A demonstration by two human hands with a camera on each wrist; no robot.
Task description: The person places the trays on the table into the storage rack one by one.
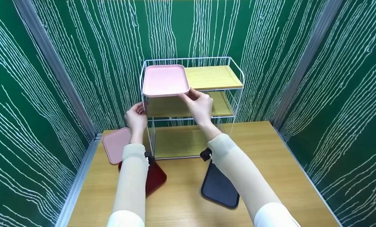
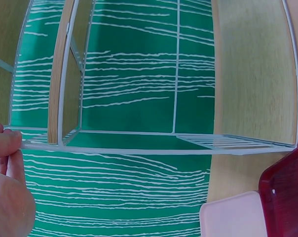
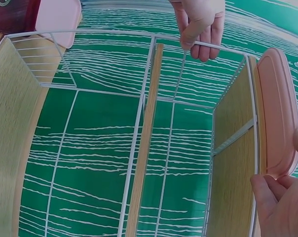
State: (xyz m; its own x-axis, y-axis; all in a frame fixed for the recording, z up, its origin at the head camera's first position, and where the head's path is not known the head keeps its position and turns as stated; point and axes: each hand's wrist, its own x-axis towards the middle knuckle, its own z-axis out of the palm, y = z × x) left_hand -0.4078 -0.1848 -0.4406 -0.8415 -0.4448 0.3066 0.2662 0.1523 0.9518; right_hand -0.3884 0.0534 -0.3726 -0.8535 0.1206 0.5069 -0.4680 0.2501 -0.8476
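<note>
A dark tray (image 1: 219, 187) and a red tray (image 1: 154, 178) lie on the bench (image 1: 279, 176), close under the arms. A pink tray (image 1: 115, 145) lies just left of the left hand (image 1: 136, 118). That hand's fingers (image 2: 5, 143) curl around a wire post of the white rack (image 1: 235, 94). Farther back, the right hand (image 1: 200, 104) pinches the front edge of a pink plate (image 1: 164, 80) sitting on the rack's top shelf.

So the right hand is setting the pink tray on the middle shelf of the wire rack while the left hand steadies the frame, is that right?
Not quite: the right hand holds the pink tray on the top shelf of the wire rack, not the middle one, as the head view shows. The left hand does grip the frame.
</note>
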